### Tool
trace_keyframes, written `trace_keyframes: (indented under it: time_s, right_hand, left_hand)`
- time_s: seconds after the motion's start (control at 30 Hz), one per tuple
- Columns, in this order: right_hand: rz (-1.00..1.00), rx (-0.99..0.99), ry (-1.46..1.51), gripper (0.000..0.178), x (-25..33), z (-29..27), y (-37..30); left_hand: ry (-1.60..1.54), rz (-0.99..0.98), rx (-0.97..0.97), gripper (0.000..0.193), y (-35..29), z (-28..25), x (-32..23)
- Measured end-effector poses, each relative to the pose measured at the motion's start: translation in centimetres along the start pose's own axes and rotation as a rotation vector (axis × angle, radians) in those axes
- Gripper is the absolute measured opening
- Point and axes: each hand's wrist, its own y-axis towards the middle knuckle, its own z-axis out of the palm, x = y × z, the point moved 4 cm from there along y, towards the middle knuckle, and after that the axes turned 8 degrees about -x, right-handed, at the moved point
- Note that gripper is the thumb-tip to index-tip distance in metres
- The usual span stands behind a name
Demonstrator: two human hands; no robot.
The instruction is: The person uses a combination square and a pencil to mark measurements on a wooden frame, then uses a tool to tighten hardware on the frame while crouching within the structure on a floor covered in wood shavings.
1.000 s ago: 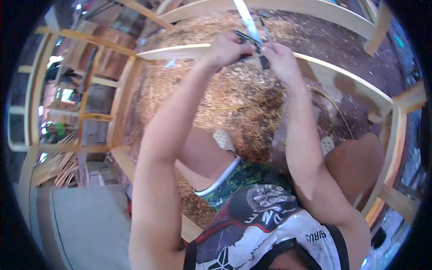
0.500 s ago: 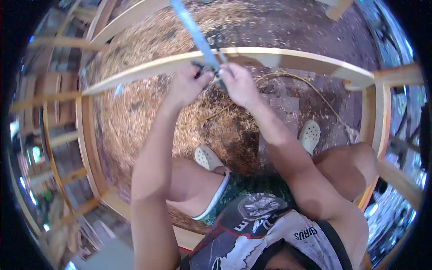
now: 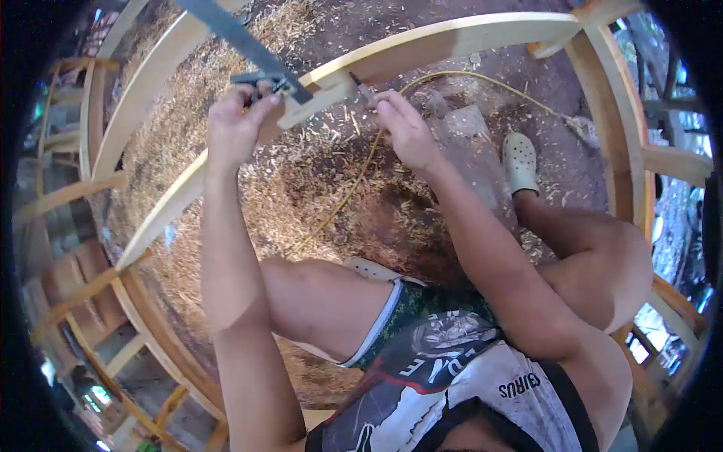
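Note:
My left hand [image 3: 237,124] is closed on the dark head of a combination square, beside a wooden board [image 3: 444,51]. The square's long grey steel blade [image 3: 233,34] slants up to the left, and its short end reaches across the board. A little to the right, my right hand [image 3: 407,128] pinches a slim, pencil-like marking tool [image 3: 363,89]. Its dark tip points up and left at the board's near edge. The fingers hide the rest of the tool.
A yellow cord [image 3: 354,188] curves over wood shavings [image 3: 301,181] on the ground. Timber frame members stand at left and at right [image 3: 614,143]. My legs are inside the frame, with a pale clog [image 3: 520,158] on my right foot.
My hands were close together on the square; now they are apart. My left hand has shifted left with the square, and my right holds the marking tool. The view has turned.

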Motion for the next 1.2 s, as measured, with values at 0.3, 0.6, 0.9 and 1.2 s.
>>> trace_keyframes:
  time_s: [0.3,0.6,0.9,1.2]
  right_hand:
    - [0.114,-0.025,-0.054,0.015,0.0,1.1,0.9]
    - [0.285,0.149,-0.042,0.015,0.1,0.6,-0.5]
    - [0.303,0.126,-0.128,0.018,-1.2,0.8,0.3]
    - [0.415,0.127,-0.025,0.017,0.0,1.9,1.3]
  left_hand:
    - [0.187,0.302,-0.126,0.027,1.3,1.6,2.7]
    - [0.259,0.232,-0.151,0.025,0.7,3.4,2.7]
    - [0.371,0.450,-0.234,0.025,-0.2,3.7,2.2]
    - [0.388,0.622,-0.297,0.022,-0.9,3.7,1.6]
